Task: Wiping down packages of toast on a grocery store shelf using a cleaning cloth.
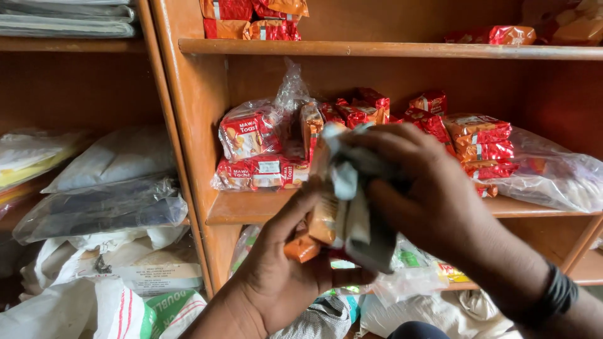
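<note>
The left hand point(286, 263) at six o'clock has its fingers curled tight around an orange snack packet point(320, 223), while the right hand point(421, 188) at three o'clock pinches a grey cloth point(355, 188) against it. This looks like wiping the packet; the next stroke calls for a steady grip. Beyond, at twelve o'clock, red packets point(483, 147) crowd the wooden shelf point(251, 207).

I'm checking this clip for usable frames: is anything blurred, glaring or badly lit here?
Head view: soft, even daylight, no hard shadows; the right hand and grey cloth are slightly motion-blurred, as is the orange packet in the left hand; shiny red packets on the wooden shelf show small glints; the clear plastic bag has a mild sheen; the lower left corner is dim.
</note>
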